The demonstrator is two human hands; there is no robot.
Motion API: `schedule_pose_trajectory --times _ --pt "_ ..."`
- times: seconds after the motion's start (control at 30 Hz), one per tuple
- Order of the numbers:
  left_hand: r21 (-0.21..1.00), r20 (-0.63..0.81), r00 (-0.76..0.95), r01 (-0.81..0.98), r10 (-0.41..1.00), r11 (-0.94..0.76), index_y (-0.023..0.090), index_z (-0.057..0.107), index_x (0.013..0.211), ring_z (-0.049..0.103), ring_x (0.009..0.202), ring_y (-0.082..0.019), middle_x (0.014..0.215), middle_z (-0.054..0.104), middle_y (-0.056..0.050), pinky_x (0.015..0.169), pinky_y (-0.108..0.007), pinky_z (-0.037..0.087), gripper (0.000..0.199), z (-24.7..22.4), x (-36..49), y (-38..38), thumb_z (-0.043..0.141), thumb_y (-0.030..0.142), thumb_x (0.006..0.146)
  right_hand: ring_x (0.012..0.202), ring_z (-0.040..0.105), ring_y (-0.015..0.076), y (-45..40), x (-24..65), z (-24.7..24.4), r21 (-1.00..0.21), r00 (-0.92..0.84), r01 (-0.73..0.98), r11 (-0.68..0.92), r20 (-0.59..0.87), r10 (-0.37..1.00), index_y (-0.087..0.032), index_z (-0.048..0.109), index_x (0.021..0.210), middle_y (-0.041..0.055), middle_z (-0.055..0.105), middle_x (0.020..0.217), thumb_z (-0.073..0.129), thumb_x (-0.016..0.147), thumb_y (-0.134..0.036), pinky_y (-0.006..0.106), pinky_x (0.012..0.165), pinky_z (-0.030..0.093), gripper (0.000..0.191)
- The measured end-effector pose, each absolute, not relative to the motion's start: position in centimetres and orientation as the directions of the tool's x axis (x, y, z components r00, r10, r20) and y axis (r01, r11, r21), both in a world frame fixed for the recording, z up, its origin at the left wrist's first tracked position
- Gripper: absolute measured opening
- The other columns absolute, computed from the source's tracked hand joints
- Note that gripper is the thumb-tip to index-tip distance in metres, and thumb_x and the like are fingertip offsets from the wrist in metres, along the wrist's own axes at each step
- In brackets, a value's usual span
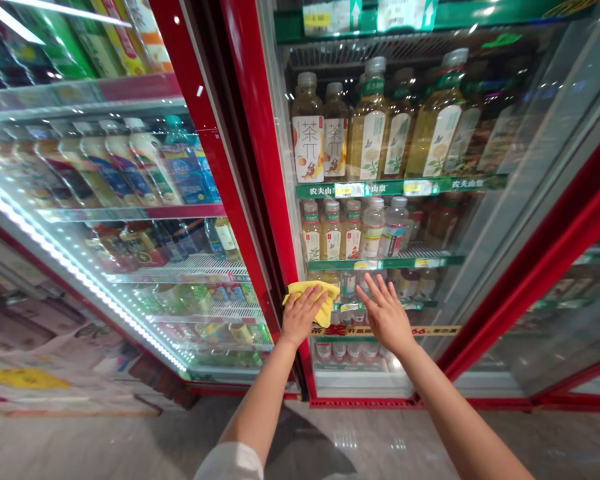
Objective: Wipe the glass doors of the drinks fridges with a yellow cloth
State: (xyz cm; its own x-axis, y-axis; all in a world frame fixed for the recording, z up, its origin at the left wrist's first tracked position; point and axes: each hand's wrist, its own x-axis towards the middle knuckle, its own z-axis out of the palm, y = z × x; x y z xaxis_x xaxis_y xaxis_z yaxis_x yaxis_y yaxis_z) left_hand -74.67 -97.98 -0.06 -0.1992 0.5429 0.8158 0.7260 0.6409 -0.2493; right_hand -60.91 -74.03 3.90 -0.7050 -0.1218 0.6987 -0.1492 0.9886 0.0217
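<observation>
A yellow cloth lies against the left edge of the glass door, where the red door frame meets the pane. My left hand presses on it with the fingers laid over its folds. To the right, my right hand is open with fingers spread and nothing in it. It is held up at the glass door; whether the palm touches the pane I cannot tell. Behind the glass, tea bottles stand on the upper shelf and smaller bottles on the one below.
A second lit cooler on the left holds rows of drink bottles. Stacked cartons stand at the lower left. On the right, another red frame slants across. Grey floor runs along the coolers' base.
</observation>
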Motion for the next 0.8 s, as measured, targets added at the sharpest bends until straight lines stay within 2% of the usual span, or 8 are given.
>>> schedule_pose_trajectory --times 0.1,0.23,0.3,0.4,0.53,0.67,0.73,0.8 --pt "-0.2 0.84 -0.23 0.71 0.491 0.675 0.041 0.037 0.157 0.024 0.155 -0.011 0.158 0.047 0.003 0.131 -0.043 -0.005 0.072 0.4 -74.6 -95.8 0.044 0.003 0.096 0.159 0.007 0.0321 -72.4 -60.4 3.7 0.011 -0.704 -0.119 0.993 0.704 -0.093 -0.026 0.042 0.157 0.0076 0.024 0.17 0.049 0.085 0.003 0.063 0.123 0.032 0.077" --pt "-0.084 0.876 -0.31 0.657 0.37 0.749 0.036 0.034 0.159 0.015 0.158 -0.019 0.164 0.035 -0.002 0.129 -0.054 -0.007 0.075 1.3 -73.8 -90.5 0.048 0.004 0.094 0.159 0.009 0.0317 -71.2 -60.5 3.5 0.017 -0.692 -0.156 0.988 0.712 -0.121 -0.027 0.034 0.161 0.0086 0.022 0.17 0.047 0.086 0.002 0.063 0.122 0.034 0.081" --pt "-0.157 0.859 -0.255 0.694 0.444 0.702 0.037 0.035 0.159 0.012 0.159 -0.017 0.164 0.036 -0.001 0.13 -0.05 -0.007 0.076 1.1 -73.3 -89.5 0.05 0.003 0.092 0.158 0.012 0.0305 -70.6 -60.5 3.3 0.032 -0.686 -0.189 0.981 0.711 -0.156 -0.029 0.032 0.161 0.0079 0.022 0.17 0.047 0.086 0.002 0.062 0.123 0.034 0.083" --pt "-0.308 0.795 -0.129 0.756 0.593 0.578 0.047 0.036 0.155 0.017 0.156 -0.004 0.161 0.043 0.011 0.13 -0.033 -0.004 0.081 0.8 -73.1 -91.2 0.048 0.0 0.09 0.158 0.016 0.0292 -68.8 -60.0 2.8 0.072 -0.69 -0.214 0.974 0.694 -0.203 -0.028 0.035 0.16 0.0073 0.027 0.169 0.047 0.086 0.003 0.06 0.123 0.035 0.081" --pt "-0.249 0.826 -0.174 0.74 0.536 0.625 0.048 0.037 0.155 0.017 0.158 -0.011 0.16 0.047 0.008 0.129 -0.047 -0.011 0.082 1.7 -73.3 -92.3 0.046 -0.002 0.089 0.158 0.016 0.0307 -65.6 -58.9 2.3 0.087 -0.709 -0.17 0.982 0.681 -0.183 -0.027 0.038 0.159 0.0076 0.034 0.167 0.046 0.088 0.002 0.061 0.123 0.033 0.077" --pt "-0.118 0.875 -0.275 0.677 0.399 0.726 0.039 0.04 0.156 0.007 0.16 -0.022 0.166 0.036 -0.003 0.125 -0.059 -0.016 0.076 2.5 -72.3 -86.9 0.052 0.002 0.091 0.159 0.015 0.0302 -63.3 -58.2 2.5 0.064 -0.719 -0.151 0.986 0.677 -0.154 -0.027 0.037 0.159 0.0077 0.033 0.167 0.047 0.089 0.0 0.061 0.124 0.032 0.076" --pt "-0.208 0.85 -0.223 0.691 0.477 0.692 0.038 0.043 0.155 0.003 0.16 -0.021 0.166 0.036 -0.003 0.124 -0.06 -0.018 0.073 2.5 -71.5 -84.3 0.054 0.004 0.091 0.159 0.016 0.029 -62.5 -58.0 2.6 0.075 -0.722 -0.173 0.982 0.668 -0.178 -0.026 0.04 0.158 0.0079 0.032 0.168 0.047 0.088 0.0 0.059 0.124 0.031 0.075" --pt "-0.372 0.775 -0.094 0.731 0.625 0.572 0.042 0.046 0.151 0.001 0.159 -0.013 0.163 0.041 0.004 0.126 -0.054 -0.016 0.072 2.4 -71.1 -83.5 0.052 0.003 0.091 0.159 0.017 0.0283 -61.3 -57.7 2.6 0.096 -0.726 -0.193 0.976 0.655 -0.208 -0.025 0.044 0.155 0.0074 0.032 0.168 0.048 0.087 0.001 0.058 0.125 0.03 0.073"
